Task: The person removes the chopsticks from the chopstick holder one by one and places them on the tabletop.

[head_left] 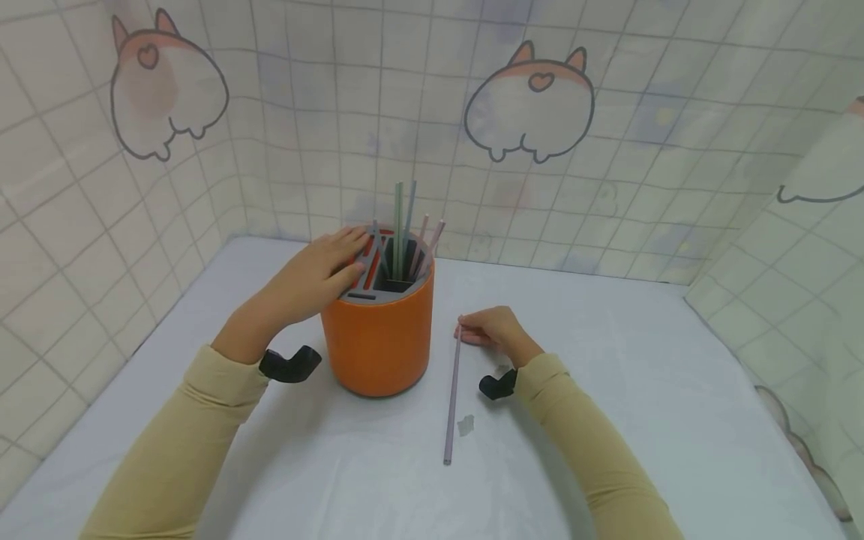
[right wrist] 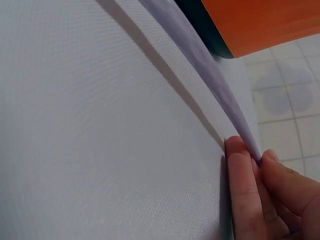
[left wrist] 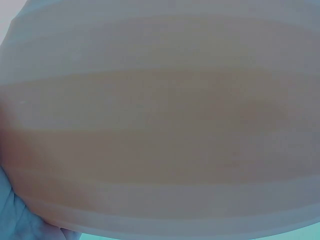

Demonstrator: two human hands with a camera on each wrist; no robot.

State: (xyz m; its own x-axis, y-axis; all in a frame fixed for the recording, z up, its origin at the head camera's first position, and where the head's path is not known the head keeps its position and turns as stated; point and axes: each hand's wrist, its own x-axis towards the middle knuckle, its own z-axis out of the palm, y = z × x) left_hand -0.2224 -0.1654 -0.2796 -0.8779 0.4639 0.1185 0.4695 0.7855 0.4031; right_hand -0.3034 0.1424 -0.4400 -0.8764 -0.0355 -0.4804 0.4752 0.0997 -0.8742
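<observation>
An orange round holder (head_left: 378,345) with a grey slotted top stands upright on the table. Several thin straws (head_left: 400,232), green, blue and pinkish, lean out of its open compartment. My left hand (head_left: 317,274) rests over the left side of its top, fingers and thumb on the rim. The holder's wall (left wrist: 165,105) fills the left wrist view, with a bit of that hand (left wrist: 22,215) at lower left. To the holder's right, my right hand (head_left: 496,328) pinches the far end of a pale purple straw (head_left: 453,397) between thumb and fingers. In the right wrist view the straw (right wrist: 210,75) slants above its shadow.
A white cloth covers the table (head_left: 641,420). A small greyish patch (head_left: 466,425) lies beside the purple straw. Curtains (head_left: 405,90) with a grid and cartoon animals hang behind and on both sides. Black wrist pieces (head_left: 290,365) show at both cuffs.
</observation>
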